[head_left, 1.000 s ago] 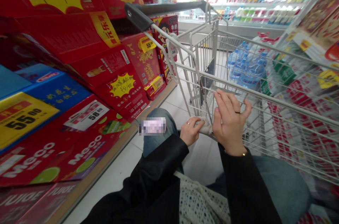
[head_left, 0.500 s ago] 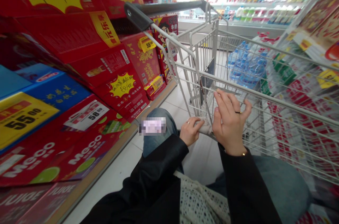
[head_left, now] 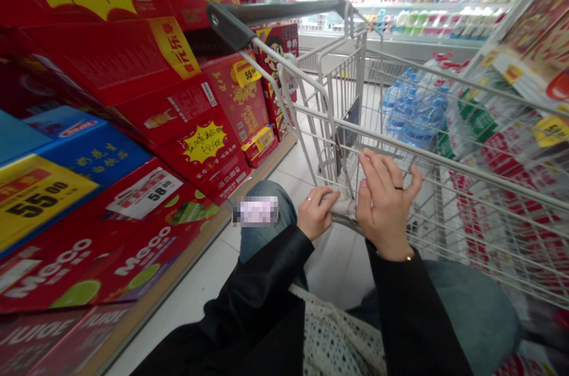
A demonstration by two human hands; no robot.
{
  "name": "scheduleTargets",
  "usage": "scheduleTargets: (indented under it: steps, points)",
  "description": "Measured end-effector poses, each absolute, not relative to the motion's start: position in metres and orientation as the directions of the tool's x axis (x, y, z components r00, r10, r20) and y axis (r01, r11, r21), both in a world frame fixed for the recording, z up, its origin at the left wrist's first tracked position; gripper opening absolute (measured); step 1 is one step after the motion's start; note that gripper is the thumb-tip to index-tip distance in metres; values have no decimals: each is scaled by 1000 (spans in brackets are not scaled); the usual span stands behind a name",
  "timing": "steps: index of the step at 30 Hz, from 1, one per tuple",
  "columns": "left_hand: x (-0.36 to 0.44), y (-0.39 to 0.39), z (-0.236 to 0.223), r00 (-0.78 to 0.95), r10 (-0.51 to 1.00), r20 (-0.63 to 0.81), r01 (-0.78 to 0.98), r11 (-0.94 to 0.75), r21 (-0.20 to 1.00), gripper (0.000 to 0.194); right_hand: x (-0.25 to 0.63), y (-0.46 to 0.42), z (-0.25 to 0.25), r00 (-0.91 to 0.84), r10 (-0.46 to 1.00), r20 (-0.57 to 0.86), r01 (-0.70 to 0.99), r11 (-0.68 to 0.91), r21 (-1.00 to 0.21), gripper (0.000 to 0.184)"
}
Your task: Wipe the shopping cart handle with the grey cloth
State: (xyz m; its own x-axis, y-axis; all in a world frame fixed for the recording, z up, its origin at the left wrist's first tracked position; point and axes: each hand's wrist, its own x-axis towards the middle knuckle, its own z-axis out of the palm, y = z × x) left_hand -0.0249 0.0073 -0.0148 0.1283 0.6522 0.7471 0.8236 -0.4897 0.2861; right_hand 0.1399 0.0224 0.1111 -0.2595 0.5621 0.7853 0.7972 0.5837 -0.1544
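Observation:
A light grey wire shopping cart (head_left: 342,124) stands in front of me, its dark handle at the upper left of it. My left hand (head_left: 316,213), with a ring on it, curls its fingers over the pale bar at the cart's lower rear corner. To the right of that, my right hand (head_left: 384,201) lies against the wire side panel, fingers stretched upward and slightly bent, with a dark ring on one. Its palm side is partly hidden. A pale, worn-looking piece (head_left: 344,204) on the lower bar sits between the two hands; its material is unclear.
Red drink cartons (head_left: 146,233) with yellow price signs are stacked along the left. Packs of bottled water (head_left: 415,112) show beyond the wire, and bagged goods (head_left: 493,150) line the right. Stocked shelves (head_left: 391,2) stand at the back. My bent knees flank the cart's rear corner.
My left hand has slid slightly left along the lower bar, its fingers drawing back from the pale piece. My right hand and the cart look unmoved.

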Motion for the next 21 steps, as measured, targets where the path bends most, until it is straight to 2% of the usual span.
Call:
scheduleTargets:
  steps: [7,21]
  points:
    - [-26,11,-17,124,632,765,824,-495,275,60,140,22,113,-263,569,779,802,578,-151,56]
    - [-17,8,-44,219,735,642,828,-488,276,58,139,20,114,-265,566,781,796,585,-154,57]
